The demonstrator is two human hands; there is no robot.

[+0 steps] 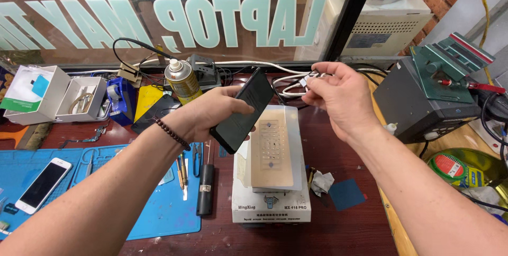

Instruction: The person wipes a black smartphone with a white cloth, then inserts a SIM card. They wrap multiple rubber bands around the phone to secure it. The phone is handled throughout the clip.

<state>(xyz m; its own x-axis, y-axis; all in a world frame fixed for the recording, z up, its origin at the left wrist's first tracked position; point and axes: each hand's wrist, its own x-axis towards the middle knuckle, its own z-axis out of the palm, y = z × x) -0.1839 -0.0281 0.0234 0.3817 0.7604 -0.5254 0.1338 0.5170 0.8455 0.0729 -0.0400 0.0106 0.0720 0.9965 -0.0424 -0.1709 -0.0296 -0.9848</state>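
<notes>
1. The white machine (271, 203) sits on the bench below your hands, a pale pad on top.
2. Your left hand (211, 112) grips a dark phone (243, 110), raised over the machine and tilted.
3. Your right hand (338, 94) pinches a white cable (309, 78) near the phone's top end; the plug looks not yet inserted, though it's small.

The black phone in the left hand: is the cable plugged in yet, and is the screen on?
Not plugged in: the right hand holds the white cable's plug apart from the black phone in the left hand. Its screen is dark.
</notes>
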